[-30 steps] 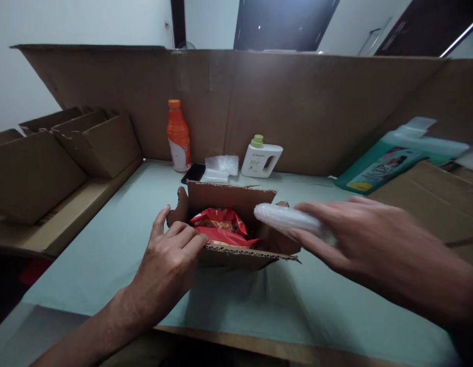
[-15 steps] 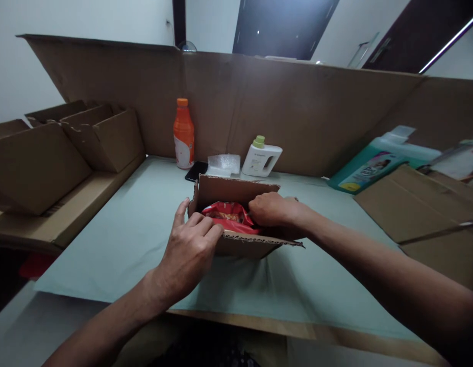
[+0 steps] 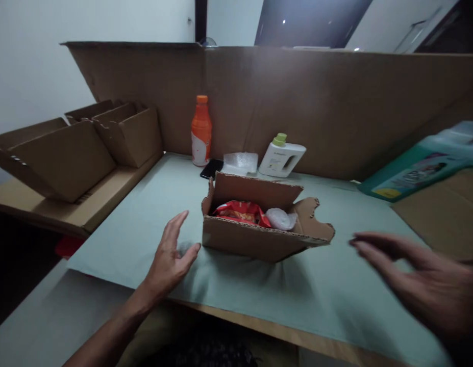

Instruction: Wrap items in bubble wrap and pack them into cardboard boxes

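Observation:
An open cardboard box (image 3: 240, 239) stands in the middle of the green cloth. Inside it, a red plastic packet (image 3: 242, 211) lies to the left and a bubble-wrapped item (image 3: 281, 219) to the right. My left hand (image 3: 169, 262) hovers beside the box's left end, thumb and fingers apart, holding nothing. Off the box's right end is my right hand (image 3: 420, 270), blurred by motion; its fingers are stretched out, with their tips close to the thumb, and nothing shows in them. Neither hand touches the box.
Behind the box are an orange bottle (image 3: 201, 132), a black phone (image 3: 212, 168), folded bubble wrap (image 3: 240, 163) and a white jug (image 3: 282, 158). Cardboard boxes (image 3: 68, 163) stand at left. A teal bottle (image 3: 416, 168) leans at right. A cardboard wall (image 3: 316, 102) closes the back.
Both hands have let go of the box and moved away, left hand to the left, right hand out to the right. The bubble-wrapped item is now visible inside. The view has turned slightly left.

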`<state>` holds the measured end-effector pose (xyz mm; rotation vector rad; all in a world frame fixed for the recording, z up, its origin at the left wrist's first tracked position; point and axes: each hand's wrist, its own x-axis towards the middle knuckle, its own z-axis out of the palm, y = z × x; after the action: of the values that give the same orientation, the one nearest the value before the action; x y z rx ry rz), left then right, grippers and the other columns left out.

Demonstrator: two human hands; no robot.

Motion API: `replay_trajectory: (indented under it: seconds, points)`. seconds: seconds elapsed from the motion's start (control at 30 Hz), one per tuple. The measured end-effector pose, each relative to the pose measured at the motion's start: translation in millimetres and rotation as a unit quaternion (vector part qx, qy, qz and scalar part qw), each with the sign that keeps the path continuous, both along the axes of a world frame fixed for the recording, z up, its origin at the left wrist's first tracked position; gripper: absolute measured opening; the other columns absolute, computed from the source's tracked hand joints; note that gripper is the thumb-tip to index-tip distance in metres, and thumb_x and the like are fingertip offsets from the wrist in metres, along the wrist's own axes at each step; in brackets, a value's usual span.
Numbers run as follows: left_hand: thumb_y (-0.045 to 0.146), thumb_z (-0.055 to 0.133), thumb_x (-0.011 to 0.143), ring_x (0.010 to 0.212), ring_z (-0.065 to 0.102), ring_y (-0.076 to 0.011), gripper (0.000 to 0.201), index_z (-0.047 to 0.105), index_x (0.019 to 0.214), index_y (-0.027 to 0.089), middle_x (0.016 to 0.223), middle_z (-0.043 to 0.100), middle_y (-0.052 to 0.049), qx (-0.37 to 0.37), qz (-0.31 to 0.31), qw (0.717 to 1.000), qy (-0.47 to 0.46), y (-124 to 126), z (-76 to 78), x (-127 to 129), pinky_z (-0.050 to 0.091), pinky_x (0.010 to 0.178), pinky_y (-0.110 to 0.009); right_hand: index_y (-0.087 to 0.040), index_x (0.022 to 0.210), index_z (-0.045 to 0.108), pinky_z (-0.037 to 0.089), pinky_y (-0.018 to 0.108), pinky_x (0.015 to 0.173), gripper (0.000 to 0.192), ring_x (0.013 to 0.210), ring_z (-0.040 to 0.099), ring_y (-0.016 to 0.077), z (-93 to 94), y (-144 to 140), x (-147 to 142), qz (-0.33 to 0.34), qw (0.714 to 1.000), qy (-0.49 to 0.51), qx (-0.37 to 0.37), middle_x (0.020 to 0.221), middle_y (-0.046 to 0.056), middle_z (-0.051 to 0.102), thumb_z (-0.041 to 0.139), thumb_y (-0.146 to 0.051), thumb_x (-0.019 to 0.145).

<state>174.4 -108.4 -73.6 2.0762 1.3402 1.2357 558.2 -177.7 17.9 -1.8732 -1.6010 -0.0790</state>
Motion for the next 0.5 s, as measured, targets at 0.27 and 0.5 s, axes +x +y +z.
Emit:
replay_trajectory:
  seconds: [0.27,0.5]
  points:
    - [0.04,0.071,0.08,0.129,0.057,-0.03,0.075,0.039,0.145,0.02,0.141,0.056,-0.016,-0.184,-0.105,0.966,-0.147,29.3,-29.0,53.7,0.049,0.105,-0.046,-0.02,0.099,0.06,0.056,0.041,0.068,0.047,0.082,0.068,0.0291,-108.1,23.8,-47.4,0.06,0.976,0.193,-0.086,0.096,0.012,0.073,0.069,-0.058,0.074]
    - [0.043,0.075,0.077,0.112,0.063,-0.0254,0.059,0.054,0.125,0.018,0.122,0.067,-0.011,-0.196,-0.027,0.956,-0.214,27.9,-16.8,52.4,0.049,0.1,-0.039,-0.018,0.092,0.061,0.05,0.038,0.063,0.049,0.073,0.061,0.0255,-95.3,45.3,-66.5,0.049,0.978,0.196,-0.047,0.084,0.01,0.069,0.067,-0.064,0.076]
